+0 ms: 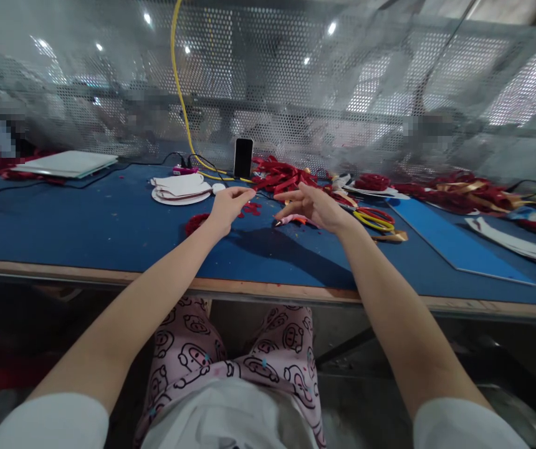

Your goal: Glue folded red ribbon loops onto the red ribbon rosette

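Note:
My left hand is raised over the blue tabletop, thumb and forefinger pinched together. Whatever lies in that pinch is too small to make out. Facing it, my right hand has its fingers apart and holds nothing that I can see. Just below the right fingers is a pink and orange tool with a pointed metal tip, partly hidden by the hand. Small red pieces lie between the hands. A dark red bundle sits beside my left wrist.
Behind the hands are red ribbons and an upright phone. Stacked white pieces lie left. To the right are yellow- and red-handled scissors, a blue board and curved white strips. A yellow cable hangs down.

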`<state>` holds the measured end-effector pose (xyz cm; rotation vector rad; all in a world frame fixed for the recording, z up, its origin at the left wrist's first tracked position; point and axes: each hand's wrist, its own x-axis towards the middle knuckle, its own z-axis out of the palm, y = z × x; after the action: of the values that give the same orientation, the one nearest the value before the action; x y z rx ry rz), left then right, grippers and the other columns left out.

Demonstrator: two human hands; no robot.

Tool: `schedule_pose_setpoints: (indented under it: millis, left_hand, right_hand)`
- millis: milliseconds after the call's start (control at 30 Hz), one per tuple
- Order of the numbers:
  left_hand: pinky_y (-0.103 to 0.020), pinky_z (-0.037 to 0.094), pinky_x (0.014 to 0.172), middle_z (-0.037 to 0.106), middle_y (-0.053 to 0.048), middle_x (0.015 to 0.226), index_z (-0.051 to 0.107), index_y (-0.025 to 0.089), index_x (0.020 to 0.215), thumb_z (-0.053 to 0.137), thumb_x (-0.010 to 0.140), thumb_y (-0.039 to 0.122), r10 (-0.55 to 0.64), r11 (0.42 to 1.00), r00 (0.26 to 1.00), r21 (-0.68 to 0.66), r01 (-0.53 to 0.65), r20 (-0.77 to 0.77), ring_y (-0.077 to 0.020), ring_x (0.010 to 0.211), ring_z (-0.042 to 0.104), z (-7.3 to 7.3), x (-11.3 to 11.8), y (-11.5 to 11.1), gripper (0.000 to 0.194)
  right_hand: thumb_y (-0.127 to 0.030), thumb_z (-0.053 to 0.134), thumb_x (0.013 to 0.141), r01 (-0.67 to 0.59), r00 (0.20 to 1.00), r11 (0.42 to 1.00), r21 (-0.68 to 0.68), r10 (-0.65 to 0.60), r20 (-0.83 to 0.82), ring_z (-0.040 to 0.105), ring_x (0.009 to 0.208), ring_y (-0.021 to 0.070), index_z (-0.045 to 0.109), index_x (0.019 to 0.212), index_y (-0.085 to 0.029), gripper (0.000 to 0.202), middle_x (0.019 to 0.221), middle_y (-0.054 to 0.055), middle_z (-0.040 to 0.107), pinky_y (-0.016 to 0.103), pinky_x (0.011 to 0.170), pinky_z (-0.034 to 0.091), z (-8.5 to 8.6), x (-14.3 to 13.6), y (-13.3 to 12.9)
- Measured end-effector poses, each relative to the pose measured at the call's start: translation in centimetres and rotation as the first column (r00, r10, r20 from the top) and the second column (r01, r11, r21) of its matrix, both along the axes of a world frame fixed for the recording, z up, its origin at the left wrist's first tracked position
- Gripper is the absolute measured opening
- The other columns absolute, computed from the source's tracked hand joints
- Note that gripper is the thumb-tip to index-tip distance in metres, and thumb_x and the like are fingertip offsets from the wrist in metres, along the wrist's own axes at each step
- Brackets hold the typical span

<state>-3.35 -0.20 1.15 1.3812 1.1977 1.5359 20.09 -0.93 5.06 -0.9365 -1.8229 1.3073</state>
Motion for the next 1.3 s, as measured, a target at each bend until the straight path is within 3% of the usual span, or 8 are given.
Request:
schedule_pose_setpoints:
  millis: [100,200,300,433,600,767,933,1300]
  left_hand:
    - [-0.028,0.048,0.07,0.074,-0.005,0.082,0.08,0.016,0.089,0.076,0.079,0.035,0.046,0.998,0.999,0.03,-0.047,0.014,-0.0157,0.074,0.062,0.1,0.0,0.1,0.022]
    - [-0.028,0.049,0.071,0.075,-0.006,0.085,0.08,0.016,0.09,0.075,0.08,0.034,0.075,0.996,0.997,0.052,-0.076,0.025,-0.0158,0.076,0.062,0.1,0.0,0.2,0.021]
    - [-0.028,0.049,0.071,0.076,-0.006,0.088,0.08,0.017,0.09,0.075,0.08,0.034,0.072,0.995,0.997,0.062,-0.074,0.025,-0.0153,0.076,0.061,0.1,-0.1,0.3,0.02]
    - [-0.028,0.049,0.071,0.076,-0.007,0.088,0.08,0.016,0.091,0.075,0.08,0.035,0.065,0.996,0.998,0.061,-0.065,0.004,-0.0156,0.077,0.062,0.1,-0.1,0.2,0.023]
    - [-0.029,0.049,0.071,0.076,-0.007,0.088,0.08,0.016,0.091,0.075,0.081,0.032,0.077,0.996,0.997,0.045,-0.077,0.004,-0.0158,0.076,0.062,0.2,0.0,0.1,0.02]
    - [-0.029,0.049,0.072,0.076,-0.008,0.091,0.08,0.017,0.09,0.075,0.081,0.033,0.069,0.997,0.998,0.031,-0.069,0.002,-0.0159,0.077,0.062,0.3,0.0,0.0,0.019]
    - [-0.03,0.05,0.074,0.076,-0.007,0.089,0.08,0.017,0.089,0.075,0.08,0.034,0.059,0.998,0.998,0.037,-0.059,-0.001,-0.0163,0.078,0.062,0.3,0.0,-0.1,0.02]
    - [-0.03,0.049,0.074,0.075,-0.007,0.085,0.08,0.017,0.088,0.074,0.08,0.033,0.056,0.998,0.998,0.031,-0.056,-0.006,-0.0165,0.078,0.062,0.4,-0.1,-0.2,0.019]
  right_hand:
    - [-0.053,0.066,0.085,-0.06,0.998,0.997,0.047,0.06,-0.007,0.078,0.092,0.031,0.077,0.115,-0.017,0.048,0.092,0.011,0.081,0.043,0.091,0.06,0.1,0.3,-0.1]
    - [-0.033,0.071,0.078,-0.015,1.0,0.991,0.134,0.011,0.028,0.078,0.077,0.0267,0.079,0.106,-0.017,0.033,0.091,0.01,0.081,0.04,0.078,0.063,0.1,0.4,-0.2]
    - [-0.027,0.074,0.075,-0.023,0.996,0.972,0.233,0.002,0.088,0.078,0.091,0.0259,0.081,0.102,-0.02,0.03,0.093,0.006,0.081,0.039,0.086,0.063,0.0,0.3,-0.4]
    - [-0.028,0.083,0.071,-0.002,0.992,0.95,0.313,-0.038,0.12,0.077,0.096,0.0252,0.083,0.099,-0.022,0.029,0.095,0.005,0.081,0.039,0.09,0.063,-0.1,0.1,-0.5]
    - [-0.042,0.085,0.072,0.067,0.963,0.938,0.34,-0.151,0.224,0.072,0.064,0.02,0.085,0.091,-0.021,0.028,0.08,0.006,0.079,0.034,0.062,0.061,0.1,0.8,-0.3]
    - [-0.042,0.081,0.075,-0.11,0.799,0.932,0.345,-0.123,0.589,0.068,0.065,0.0173,0.086,0.09,-0.025,0.023,0.081,0.002,0.079,0.03,0.061,0.051,0.6,2.2,0.4]
    - [-0.038,0.08,0.074,-0.264,0.642,0.91,0.319,-0.081,0.762,0.067,0.07,0.0182,0.084,0.082,-0.026,0.015,0.074,-0.001,0.077,0.03,0.069,0.049,-0.2,2.8,1.6]
    - [-0.032,0.069,0.077,-0.311,0.65,0.889,0.337,-0.059,0.757,0.07,0.078,0.021,0.083,0.082,-0.024,0.017,0.084,0.002,0.08,0.031,0.077,0.05,-1.4,2.4,2.8]
